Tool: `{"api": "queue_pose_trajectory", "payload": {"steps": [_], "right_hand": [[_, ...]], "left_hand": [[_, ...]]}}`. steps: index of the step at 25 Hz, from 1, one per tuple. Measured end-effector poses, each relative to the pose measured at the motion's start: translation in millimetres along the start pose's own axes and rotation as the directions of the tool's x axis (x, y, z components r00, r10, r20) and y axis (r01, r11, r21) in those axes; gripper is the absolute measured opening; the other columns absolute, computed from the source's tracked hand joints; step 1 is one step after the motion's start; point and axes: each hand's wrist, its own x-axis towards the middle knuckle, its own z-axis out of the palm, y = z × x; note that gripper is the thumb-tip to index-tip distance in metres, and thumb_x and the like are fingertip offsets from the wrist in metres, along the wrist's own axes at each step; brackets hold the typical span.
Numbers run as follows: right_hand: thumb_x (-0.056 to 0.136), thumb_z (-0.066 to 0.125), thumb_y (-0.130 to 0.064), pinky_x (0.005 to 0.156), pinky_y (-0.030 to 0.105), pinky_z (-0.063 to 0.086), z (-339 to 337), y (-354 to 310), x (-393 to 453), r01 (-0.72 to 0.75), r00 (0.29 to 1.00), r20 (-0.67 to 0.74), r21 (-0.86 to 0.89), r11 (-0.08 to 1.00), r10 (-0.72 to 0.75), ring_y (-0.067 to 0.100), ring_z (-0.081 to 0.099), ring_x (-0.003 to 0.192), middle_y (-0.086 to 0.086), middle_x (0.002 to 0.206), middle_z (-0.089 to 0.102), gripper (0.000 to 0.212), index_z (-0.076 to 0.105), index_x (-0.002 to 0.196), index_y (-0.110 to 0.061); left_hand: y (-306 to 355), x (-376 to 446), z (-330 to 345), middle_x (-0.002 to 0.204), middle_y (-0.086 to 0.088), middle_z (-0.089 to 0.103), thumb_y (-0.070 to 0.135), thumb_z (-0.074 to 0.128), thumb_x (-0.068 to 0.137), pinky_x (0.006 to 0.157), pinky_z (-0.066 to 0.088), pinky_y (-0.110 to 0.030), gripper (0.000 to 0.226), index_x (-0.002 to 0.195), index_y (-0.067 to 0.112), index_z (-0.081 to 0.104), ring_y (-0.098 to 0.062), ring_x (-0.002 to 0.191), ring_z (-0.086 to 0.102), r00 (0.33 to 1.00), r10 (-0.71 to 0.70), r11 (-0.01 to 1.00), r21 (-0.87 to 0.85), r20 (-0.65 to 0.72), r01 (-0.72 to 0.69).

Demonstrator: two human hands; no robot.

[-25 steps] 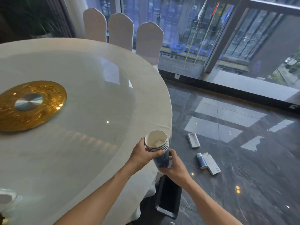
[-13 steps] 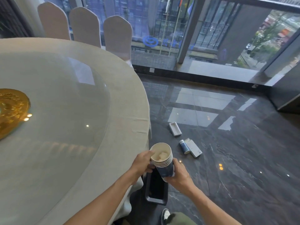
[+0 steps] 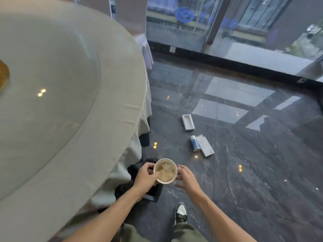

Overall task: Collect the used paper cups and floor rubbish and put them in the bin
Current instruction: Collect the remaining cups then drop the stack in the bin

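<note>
A stack of used paper cups (image 3: 165,171) with crumpled tissue in the top one is held low beside the table, straight above a black bin (image 3: 152,197) on the floor. My left hand (image 3: 145,177) grips the stack's left rim. My right hand (image 3: 187,179) is at its right side with the fingers spread, fingertips just at the cup. The bin is mostly hidden by my hands and the tablecloth. Floor rubbish lies further out: a white open tray (image 3: 188,122), a blue tube (image 3: 194,143) and a white carton (image 3: 206,145) beside it.
The big round table (image 3: 70,119) with its cloth fills the left. A covered chair (image 3: 129,13) stands at the back. My shoe (image 3: 180,213) is on the dark glossy floor near the bin. A glass wall with a low dark sill (image 3: 227,63) runs along the far side.
The cup stack has dropped lower, over the bin. My right hand has loosened from the stack's body and spread its fingers. My view has tilted down and to the right.
</note>
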Motion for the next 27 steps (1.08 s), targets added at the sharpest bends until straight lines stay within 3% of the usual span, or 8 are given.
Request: {"api": "queue_pose_trajectory", "payload": {"steps": [2,5,8,12,15,20,24,27], "right_hand": [[0.103,0.054,-0.038,0.082,0.039,0.057,-4,7,17,0.009,0.996,0.091,-0.027,1.0,-0.007,0.02,0.07,0.099,0.009,0.112,0.074,0.026,0.069,0.116,-0.021],[0.1,0.062,-0.031,0.081,0.04,0.059,0,32,52,0.031,0.989,0.15,-0.164,0.986,-0.007,0.016,0.07,0.088,0.011,0.104,0.074,0.019,0.069,0.114,-0.021],[0.099,0.059,-0.02,0.086,0.05,0.059,23,66,97,0.082,0.983,0.185,-0.335,0.939,-0.02,0.017,0.071,0.083,0.004,0.093,0.075,0.02,0.071,0.115,-0.015],[0.095,0.055,-0.023,0.082,0.045,0.058,68,132,171,0.026,0.991,0.127,-0.481,0.876,0.04,0.019,0.07,0.087,0.0,0.099,0.074,0.021,0.069,0.111,-0.02],[0.091,0.048,-0.016,0.077,0.039,0.053,98,183,220,-0.03,0.991,0.092,-0.573,0.819,0.101,0.025,0.067,0.097,0.001,0.107,0.07,0.025,0.062,0.111,-0.019],[0.087,0.046,-0.008,0.087,0.046,0.057,133,241,291,-0.071,0.99,0.042,-0.665,0.744,0.132,0.032,0.065,0.102,0.01,0.112,0.066,0.027,0.057,0.111,-0.012],[0.09,0.051,-0.007,0.09,0.046,0.056,154,256,330,-0.037,0.99,0.056,-0.78,0.625,0.128,0.038,0.065,0.105,0.014,0.12,0.061,0.025,0.061,0.113,-0.007],[0.091,0.054,-0.006,0.085,0.042,0.054,164,262,341,0.043,0.985,0.121,-0.862,0.505,0.122,0.038,0.067,0.103,0.016,0.12,0.061,0.024,0.063,0.114,-0.004]], "left_hand": [[-24,12,23,0.099,-0.01,0.077,0.01,0.073,0.088,0.068,0.064,-0.036,0.02,0.101,0.025,0.067,-0.021,0.082,0.073,0.993,-0.063,0.996,-0.068,-0.104,0.056],[-63,27,48,0.098,-0.004,0.077,0.015,0.079,0.086,0.076,0.065,-0.039,0.023,0.101,0.029,0.068,-0.022,0.093,0.075,0.964,-0.163,0.981,-0.142,-0.209,0.135],[-106,54,58,0.101,-0.004,0.076,0.022,0.08,0.087,0.08,0.065,-0.044,0.023,0.107,0.027,0.069,-0.022,0.095,0.074,0.939,-0.263,0.959,-0.166,-0.22,0.229],[-180,130,58,0.108,-0.004,0.076,0.028,0.075,0.091,0.081,0.06,-0.036,0.027,0.118,0.021,0.072,-0.025,0.101,0.072,0.93,-0.312,0.95,-0.095,-0.194,0.299],[-244,189,64,0.111,-0.001,0.076,0.028,0.073,0.09,0.092,0.062,-0.044,0.032,0.121,0.019,0.073,-0.022,0.103,0.073,0.913,-0.366,0.93,-0.045,-0.182,0.364],[-294,251,91,0.103,-0.006,0.075,0.024,0.066,0.092,0.079,0.064,-0.041,0.024,0.114,0.015,0.068,-0.027,0.092,0.075,0.873,-0.452,0.888,-0.001,-0.184,0.46],[-313,278,107,0.104,-0.01,0.074,0.022,0.06,0.095,0.082,0.063,-0.043,0.03,0.123,0.01,0.065,-0.031,0.096,0.074,0.814,-0.556,0.831,-0.076,-0.169,0.551],[-322,288,108,0.106,-0.015,0.074,0.018,0.054,0.095,0.063,0.054,-0.033,0.033,0.124,0.006,0.063,-0.032,0.095,0.075,0.792,-0.587,0.807,-0.039,-0.169,0.59]]}}
